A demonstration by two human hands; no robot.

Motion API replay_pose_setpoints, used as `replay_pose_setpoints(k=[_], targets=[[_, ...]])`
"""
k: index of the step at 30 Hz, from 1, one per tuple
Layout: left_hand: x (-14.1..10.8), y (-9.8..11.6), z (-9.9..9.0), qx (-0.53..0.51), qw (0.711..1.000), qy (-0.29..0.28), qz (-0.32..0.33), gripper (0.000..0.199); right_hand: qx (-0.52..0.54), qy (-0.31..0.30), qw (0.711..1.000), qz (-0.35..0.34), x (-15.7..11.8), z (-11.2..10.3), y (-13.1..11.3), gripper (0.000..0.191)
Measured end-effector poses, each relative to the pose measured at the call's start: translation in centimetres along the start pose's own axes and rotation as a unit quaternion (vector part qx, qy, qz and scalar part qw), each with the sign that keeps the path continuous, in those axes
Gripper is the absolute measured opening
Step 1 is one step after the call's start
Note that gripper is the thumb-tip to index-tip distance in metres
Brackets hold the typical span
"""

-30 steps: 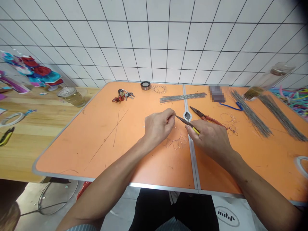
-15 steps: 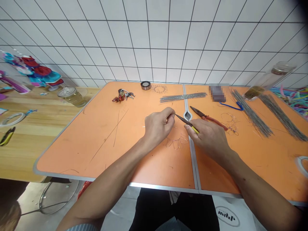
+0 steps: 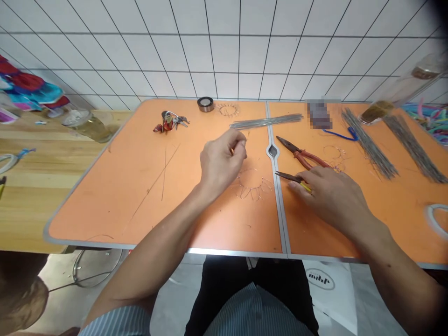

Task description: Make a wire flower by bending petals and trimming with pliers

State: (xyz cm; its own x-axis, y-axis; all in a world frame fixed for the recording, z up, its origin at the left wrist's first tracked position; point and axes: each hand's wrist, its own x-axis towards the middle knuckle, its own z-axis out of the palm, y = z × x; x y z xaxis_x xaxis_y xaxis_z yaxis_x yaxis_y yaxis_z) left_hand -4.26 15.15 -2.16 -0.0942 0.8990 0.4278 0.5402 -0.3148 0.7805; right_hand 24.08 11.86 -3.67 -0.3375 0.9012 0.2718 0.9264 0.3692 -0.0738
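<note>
My left hand (image 3: 222,161) is closed in a pinch above the orange table; whatever its fingertips grip is too small to make out. Just below and right of it is a ring of thin wire loops (image 3: 254,189), petal-like; I cannot tell whether it is joined to that hand. My right hand (image 3: 331,196) is shut on needle-nose pliers (image 3: 290,177) with yellow on the handle, their dark jaws pointing left across the table's seam. Beyond that hand lie larger red-handled pliers (image 3: 299,151), jaws toward the upper left.
Wire bundles (image 3: 266,121) (image 3: 371,144) (image 3: 416,149) lie at the back and right. A tape roll (image 3: 205,104), keys (image 3: 171,122) and a wire ring (image 3: 228,110) sit near the tiled wall. Loose wires (image 3: 154,182) cross at left. A glass bottle (image 3: 381,109) leans at the back right.
My right hand has drawn the needle-nose pliers away from the left fingertips, to the right and toward me. The left hand keeps its pinch. The view has tilted down slightly.
</note>
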Motion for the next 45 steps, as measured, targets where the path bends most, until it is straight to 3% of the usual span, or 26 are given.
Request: replay_pose_setpoints(k=[4, 7, 10, 13, 16, 20, 24, 30, 40, 45], targets=[[0.2, 0.2, -0.3, -0.053, 0.998, -0.008, -0.018, 0.011, -0.066, -0.028, 0.997, 0.013, -3.0, 0.8, 1.9, 0.035], [0.2, 0.6, -0.4, -0.101, 0.994, -0.030, -0.029, 0.012, -0.034, 0.010, 0.999, -0.003, -3.3, 0.1, 1.6, 0.032], [0.1, 1.6, -0.5, -0.131, 0.987, -0.070, -0.060, 0.013, 0.101, 0.075, 0.992, -0.026, -1.4, -1.9, -0.5, 0.024], [-0.3, 3.0, -1.0, -0.130, 0.983, -0.109, -0.067, 0.013, 0.197, 0.093, 0.975, -0.043, 1.8, -3.9, -3.7, 0.026], [-0.8, 4.4, -1.8, -0.113, 0.983, -0.135, -0.058, 0.013, 0.263, 0.073, 0.958, -0.088, 4.5, -4.7, -6.3, 0.017], [-1.6, 5.1, -2.9, -0.098, 0.983, -0.141, -0.068, 0.012, 0.318, 0.048, 0.943, -0.080, 5.7, -4.5, -7.9, 0.016], [-2.1, 5.1, -3.2, -0.090, 0.984, -0.143, -0.063, 0.015, 0.379, 0.037, 0.921, -0.083, 5.6, -4.0, -8.0, 0.012], [-2.4, 5.0, -2.5, -0.092, 0.984, -0.137, -0.066, 0.013, 0.394, 0.041, 0.916, -0.062, 6.0, -3.1, -7.4, 0.012], [-2.3, 4.4, -2.2, -0.078, 0.980, -0.182, -0.013, 0.012, 0.471, -0.055, 0.880, -0.032, 6.3, -2.8, -6.1, 0.013], [-2.1, 4.3, -2.0, -0.057, 0.978, -0.197, -0.040, 0.012, 0.447, -0.056, 0.892, -0.037, 6.4, -2.4, -5.2, 0.014]])
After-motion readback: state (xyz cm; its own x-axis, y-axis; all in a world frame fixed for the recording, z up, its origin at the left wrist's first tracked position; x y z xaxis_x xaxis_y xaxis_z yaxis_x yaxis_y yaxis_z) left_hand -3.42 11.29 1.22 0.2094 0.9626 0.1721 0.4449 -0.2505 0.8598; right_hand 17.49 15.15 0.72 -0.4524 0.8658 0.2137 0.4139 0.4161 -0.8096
